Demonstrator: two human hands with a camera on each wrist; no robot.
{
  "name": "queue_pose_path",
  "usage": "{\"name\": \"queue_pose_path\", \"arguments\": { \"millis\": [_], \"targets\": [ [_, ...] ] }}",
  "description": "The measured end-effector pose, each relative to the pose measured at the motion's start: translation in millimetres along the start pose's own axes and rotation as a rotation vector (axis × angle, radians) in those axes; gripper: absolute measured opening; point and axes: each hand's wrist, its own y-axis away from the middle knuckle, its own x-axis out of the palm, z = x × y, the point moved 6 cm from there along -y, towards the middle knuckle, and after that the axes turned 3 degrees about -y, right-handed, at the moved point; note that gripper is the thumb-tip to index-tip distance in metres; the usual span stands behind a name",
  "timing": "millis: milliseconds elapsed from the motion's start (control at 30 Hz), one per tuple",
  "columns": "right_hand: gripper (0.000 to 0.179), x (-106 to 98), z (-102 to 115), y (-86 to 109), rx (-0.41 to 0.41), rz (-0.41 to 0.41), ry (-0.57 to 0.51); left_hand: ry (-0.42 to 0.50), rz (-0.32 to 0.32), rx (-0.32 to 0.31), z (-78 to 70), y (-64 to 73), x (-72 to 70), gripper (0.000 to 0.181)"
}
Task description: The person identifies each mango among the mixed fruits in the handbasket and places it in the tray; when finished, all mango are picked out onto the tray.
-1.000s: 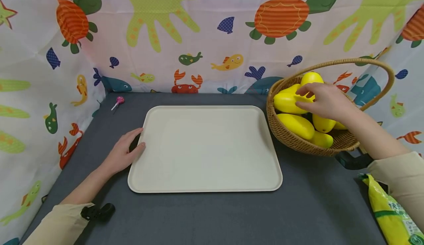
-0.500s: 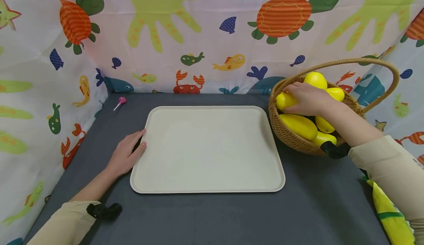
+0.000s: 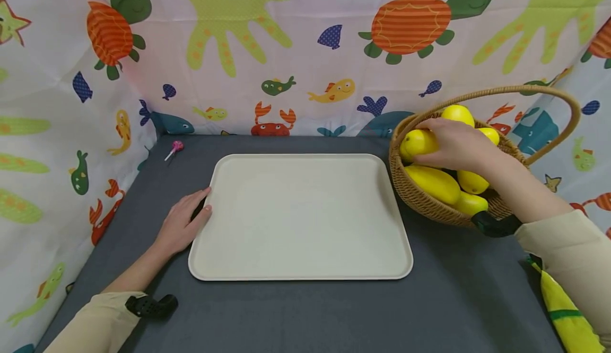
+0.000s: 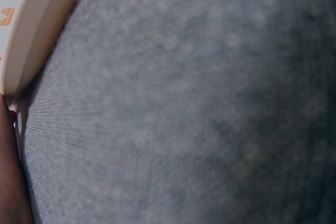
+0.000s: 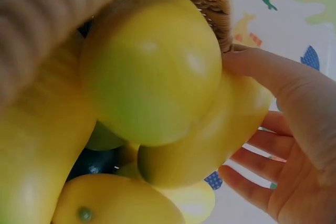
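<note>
In the head view my right hand (image 3: 455,143) is inside the wicker basket (image 3: 420,209) on the right. It grips a yellow mango (image 3: 417,144) at the basket's left side. The right wrist view shows the thumb on one side of this mango (image 5: 210,137) and the fingers on the other; a rounder yellow-green mango (image 5: 152,66) partly covers it. Several more yellow mangoes lie around it. My left hand (image 3: 183,223) rests at the left edge of the cream tray (image 3: 300,215), fingertips and thumb at the rim. In the left wrist view only a strip of that hand (image 4: 10,177) shows.
The basket's tall handle (image 3: 570,109) arches over its right side. A pink lollipop (image 3: 177,146) lies at the back left of the grey cloth (image 3: 296,316). At the lower right, a yellow-green packet (image 3: 568,310) is partly under the right sleeve. A printed curtain (image 3: 296,35) stands behind.
My right hand has come down from above the fruit and taken hold of the yellow mango, whose end has turned slightly upward. The left hand stays at the tray's edge.
</note>
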Motion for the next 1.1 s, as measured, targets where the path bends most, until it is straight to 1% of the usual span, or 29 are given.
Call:
{"name": "queue_pose_path", "arguments": {
  "millis": [67, 167, 333, 400, 467, 533, 667, 767, 833, 867, 1000, 1067, 1100],
  "targets": [
    [0.073, -3, -1, 5.7, 0.006, -0.036, -0.033, 0.001, 0.0, -0.005, 0.2, 0.4, -0.1, 0.054],
    [0.076, -8, -3, 15.7, 0.023, -0.113, -0.087, 0.004, -0.003, -0.011, 0.7, 0.7, 0.0, 0.055],
    [0.076, -15, -7, 37.9, 0.081, -0.257, -0.2, 0.007, -0.007, -0.01, 1.1, 0.4, -0.4, 0.055],
    [0.076, -17, -9, 46.8, 0.111, -0.299, -0.26, 0.012, -0.007, -0.01, 0.9, 0.5, -0.9, 0.055],
    [0.076, -17, -11, 54.5, 0.139, -0.324, -0.325, 0.012, -0.008, -0.013, 0.9, 1.0, -1.3, 0.055],
    [0.076, -17, -14, 61.9, 0.178, -0.332, -0.388, 0.011, -0.008, -0.015, 0.6, 1.5, -1.7, 0.055],
    [0.068, -14, -17, 78.0, 0.245, -0.351, -0.531, 0.007, -0.007, -0.012, 0.1, 1.7, -2.0, 0.055],
    [0.055, -11, -14, 88.1, 0.243, -0.374, -0.695, 0.007, -0.006, -0.012, 0.3, 1.2, -2.0, 0.055],
    [0.049, -9, -11, 92.6, 0.224, -0.387, -0.804, 0.008, -0.006, -0.014, 0.6, 0.9, -2.0, 0.055],
    [0.047, -7, -8, 93.9, 0.212, -0.384, -0.89, 0.007, -0.006, -0.016, 0.8, 0.7, -2.0, 0.055],
    [0.041, 5, 4, 92.0, 0.157, -0.348, -1.228, 0.005, -0.005, -0.017, 1.8, -0.1, -1.2, 0.056],
    [0.04, 14, 13, 87.7, 0.119, -0.294, -1.404, 0.003, -0.005, -0.015, 2.4, -1.0, -0.6, 0.056],
    [0.04, 19, 19, 85.3, 0.105, -0.268, -1.463, 0.004, -0.005, -0.014, 2.8, -1.4, -0.3, 0.056]
  ]
}}
